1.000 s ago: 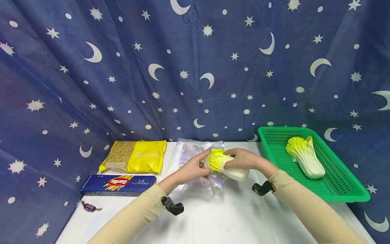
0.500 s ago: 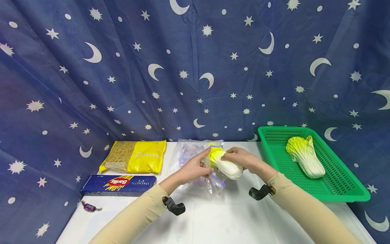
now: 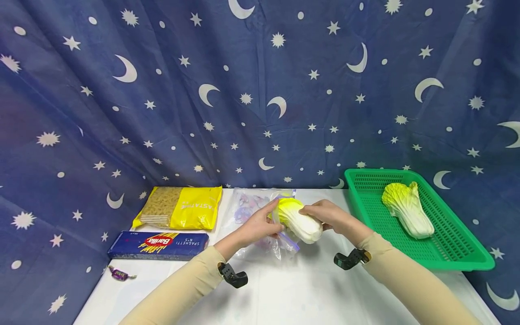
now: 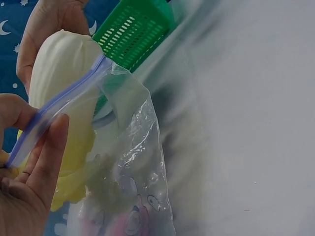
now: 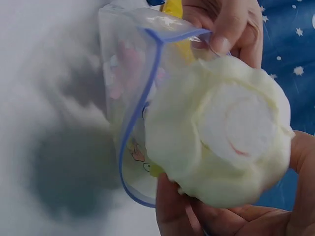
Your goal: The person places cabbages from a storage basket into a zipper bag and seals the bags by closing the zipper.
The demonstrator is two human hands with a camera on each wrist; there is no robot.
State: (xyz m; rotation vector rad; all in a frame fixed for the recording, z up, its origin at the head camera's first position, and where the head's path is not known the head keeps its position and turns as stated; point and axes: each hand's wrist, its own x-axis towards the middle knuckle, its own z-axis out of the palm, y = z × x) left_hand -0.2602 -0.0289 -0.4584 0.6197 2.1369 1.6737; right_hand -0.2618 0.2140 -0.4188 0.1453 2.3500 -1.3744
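Observation:
My left hand (image 3: 257,225) pinches the purple-edged mouth of a clear zip bag (image 4: 142,137) printed with pink figures. My right hand (image 3: 331,215) grips a napa cabbage (image 3: 302,222) round its white stem end, thumb on top. The cabbage's yellow leafy end points into the bag's mouth, while the white base stays outside, tilted toward me. In the right wrist view the round cut base (image 5: 238,125) faces the camera, with the bag's blue-purple zip edge (image 5: 133,123) held wide beside it. Through the film in the left wrist view, the yellow leaves (image 4: 71,182) show inside.
At the right, a green basket (image 3: 455,239) holds a second napa cabbage (image 3: 408,210). On the left lie a yellow pasta bag (image 3: 195,208), a blue spaghetti box (image 3: 158,246) and a purple wrapped candy (image 3: 120,274). A starry curtain (image 3: 243,90) hangs behind the white table (image 3: 280,298).
My right hand has shifted its hold and moved the cabbage leftward, its leafy end now in the bag's mouth and more of its white stem showing. My left hand stays at the bag's edge.

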